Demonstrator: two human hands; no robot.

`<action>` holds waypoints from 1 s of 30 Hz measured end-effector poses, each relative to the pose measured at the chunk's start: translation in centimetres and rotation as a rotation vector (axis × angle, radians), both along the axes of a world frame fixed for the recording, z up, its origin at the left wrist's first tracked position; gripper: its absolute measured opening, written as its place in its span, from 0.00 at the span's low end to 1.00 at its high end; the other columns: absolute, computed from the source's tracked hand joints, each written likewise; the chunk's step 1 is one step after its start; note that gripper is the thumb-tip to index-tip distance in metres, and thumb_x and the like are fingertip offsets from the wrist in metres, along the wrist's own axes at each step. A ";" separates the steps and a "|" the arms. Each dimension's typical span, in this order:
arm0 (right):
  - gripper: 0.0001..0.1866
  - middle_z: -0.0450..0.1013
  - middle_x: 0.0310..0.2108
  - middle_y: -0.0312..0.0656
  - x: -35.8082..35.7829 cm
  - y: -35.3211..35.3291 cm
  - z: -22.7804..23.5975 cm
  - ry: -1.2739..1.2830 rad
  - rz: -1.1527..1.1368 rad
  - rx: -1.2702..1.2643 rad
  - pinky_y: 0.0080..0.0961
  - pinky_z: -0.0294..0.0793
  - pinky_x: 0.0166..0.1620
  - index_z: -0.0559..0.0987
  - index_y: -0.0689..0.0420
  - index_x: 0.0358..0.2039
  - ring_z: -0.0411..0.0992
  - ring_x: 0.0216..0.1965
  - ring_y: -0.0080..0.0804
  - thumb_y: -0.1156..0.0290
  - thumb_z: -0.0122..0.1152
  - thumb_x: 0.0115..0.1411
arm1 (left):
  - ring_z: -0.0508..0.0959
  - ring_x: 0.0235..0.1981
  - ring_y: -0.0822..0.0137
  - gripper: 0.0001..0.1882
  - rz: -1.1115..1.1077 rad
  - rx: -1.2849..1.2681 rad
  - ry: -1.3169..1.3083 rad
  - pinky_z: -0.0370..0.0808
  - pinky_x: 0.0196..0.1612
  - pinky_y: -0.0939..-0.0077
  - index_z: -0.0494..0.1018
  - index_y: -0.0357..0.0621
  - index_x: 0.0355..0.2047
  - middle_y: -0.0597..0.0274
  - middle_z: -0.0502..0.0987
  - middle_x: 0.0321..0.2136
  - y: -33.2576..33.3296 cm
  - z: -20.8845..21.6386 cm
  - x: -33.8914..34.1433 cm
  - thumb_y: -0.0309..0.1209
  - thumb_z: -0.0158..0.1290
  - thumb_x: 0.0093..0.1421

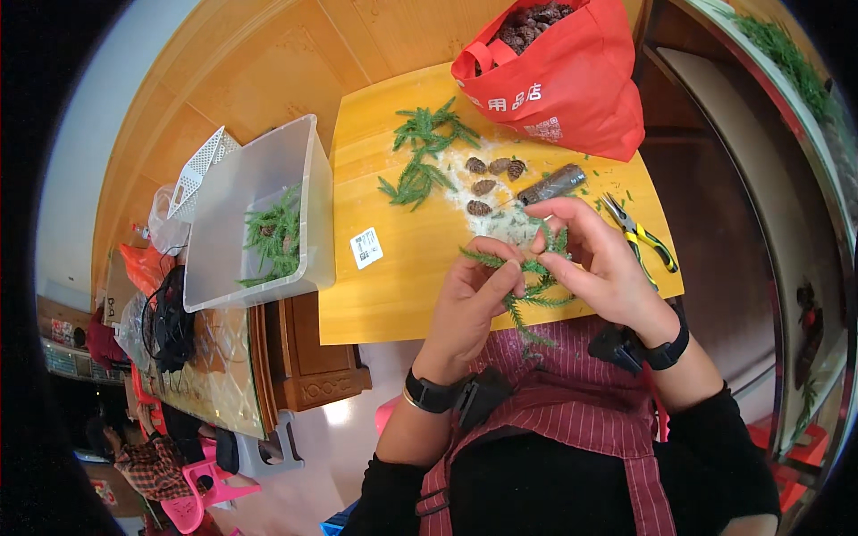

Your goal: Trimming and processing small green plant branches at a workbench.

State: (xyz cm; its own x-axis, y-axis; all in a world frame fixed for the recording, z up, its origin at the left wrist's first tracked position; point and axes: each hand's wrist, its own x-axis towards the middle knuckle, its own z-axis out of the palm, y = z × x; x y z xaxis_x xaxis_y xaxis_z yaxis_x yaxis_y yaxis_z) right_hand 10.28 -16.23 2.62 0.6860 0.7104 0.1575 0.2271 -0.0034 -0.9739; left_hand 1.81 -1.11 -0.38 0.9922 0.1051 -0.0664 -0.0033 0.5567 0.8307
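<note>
Over the near edge of the yellow table, my left hand (478,290) and my right hand (594,259) both pinch a green artificial pine sprig (538,290). Its needled twigs spread out below and between my fingers. Just beyond my hands, several brown pine cones (483,188) lie among white powdery bits. A dark, roll-shaped bundle (551,184) rests behind my right hand. To the right of that hand are pliers (639,234) with yellow and black handles. More pine sprigs (420,174) lie loose toward the far left of the tabletop.
A red bag (563,85) full of pine cones stands at the table's (375,308) far right. On the left sits a translucent plastic bin (308,205) holding green sprigs. A white label (365,247) lies nearby. Farther left, another person (156,464) sits near a pink stool (210,482).
</note>
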 end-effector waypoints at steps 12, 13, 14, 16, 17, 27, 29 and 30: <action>0.14 0.68 0.34 0.44 -0.1 0.5 -0.7 -0.572 -0.009 -0.056 0.27 0.67 0.41 0.73 0.61 0.35 0.69 0.37 0.39 0.81 0.56 0.44 | 0.67 0.22 0.82 0.06 0.015 0.085 0.082 0.57 0.17 0.93 0.65 0.44 0.35 0.64 0.72 0.25 0.6 -0.2 0.1 0.28 0.49 0.58; 0.16 0.68 0.36 0.46 -0.4 0.5 -0.7 -0.616 -0.015 -0.052 0.29 0.68 0.42 0.72 0.61 0.37 0.68 0.38 0.41 0.81 0.58 0.43 | 0.68 0.23 0.82 0.06 0.026 0.069 0.082 0.57 0.17 0.93 0.65 0.45 0.35 0.64 0.72 0.26 0.7 -0.4 0.0 0.27 0.49 0.58; 0.16 0.68 0.36 0.46 -0.5 0.6 -0.8 -0.616 -0.014 -0.052 0.29 0.68 0.42 0.72 0.61 0.37 0.68 0.38 0.41 0.81 0.58 0.43 | 0.69 0.23 0.82 0.05 0.040 0.054 0.082 0.58 0.17 0.92 0.64 0.45 0.34 0.64 0.73 0.26 0.7 -0.6 -0.1 0.27 0.49 0.58; 0.24 0.67 0.39 0.46 -0.6 0.7 -1.3 -0.728 -0.014 -0.075 0.32 0.67 0.44 0.70 0.61 0.40 0.66 0.41 0.43 0.79 0.62 0.38 | 0.70 0.24 0.82 0.05 0.047 0.014 0.082 0.59 0.17 0.92 0.64 0.45 0.35 0.64 0.73 0.27 0.8 -0.9 -0.1 0.27 0.49 0.58; 0.24 0.67 0.39 0.46 -0.8 0.8 -1.3 -0.727 -0.012 -0.076 0.32 0.67 0.44 0.70 0.61 0.40 0.66 0.41 0.43 0.79 0.62 0.38 | 0.70 0.25 0.81 0.05 0.055 -0.024 0.084 0.59 0.17 0.92 0.64 0.45 0.35 0.64 0.73 0.27 0.9 -1.1 -0.2 0.27 0.49 0.59; 0.32 0.67 0.39 0.41 -1.2 1.1 -2.2 -0.838 -0.088 -0.249 0.34 0.62 0.45 0.70 0.56 0.42 0.65 0.42 0.41 0.75 0.67 0.29 | 0.72 0.27 0.77 0.05 0.041 -0.250 0.074 0.61 0.20 0.90 0.65 0.47 0.34 0.66 0.72 0.28 0.2 -2.5 -0.3 0.28 0.49 0.59; 0.32 0.67 0.39 0.41 -1.1 1.1 -2.1 -0.837 -0.090 -0.240 0.34 0.62 0.44 0.70 0.56 0.41 0.65 0.41 0.40 0.75 0.67 0.29 | 0.71 0.28 0.79 0.03 0.048 -0.195 0.084 0.60 0.19 0.91 0.65 0.46 0.33 0.64 0.73 0.30 0.3 -2.5 -0.3 0.27 0.47 0.60; 0.31 0.67 0.38 0.41 -1.1 1.1 -2.1 -0.853 -0.090 -0.249 0.34 0.62 0.44 0.70 0.56 0.40 0.66 0.41 0.40 0.75 0.67 0.29 | 0.71 0.28 0.79 0.03 0.050 -0.195 0.085 0.60 0.19 0.91 0.65 0.46 0.33 0.64 0.73 0.30 0.5 -2.4 -0.3 0.27 0.47 0.60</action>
State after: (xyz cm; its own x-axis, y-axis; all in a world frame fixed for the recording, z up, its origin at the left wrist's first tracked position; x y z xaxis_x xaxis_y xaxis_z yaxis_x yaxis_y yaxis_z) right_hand 9.19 -15.12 0.52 0.4605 0.7413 0.4882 0.8628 -0.2446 -0.4425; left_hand 1.50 -0.64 -2.81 0.9761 0.1308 -0.1734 0.0305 0.7078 0.7058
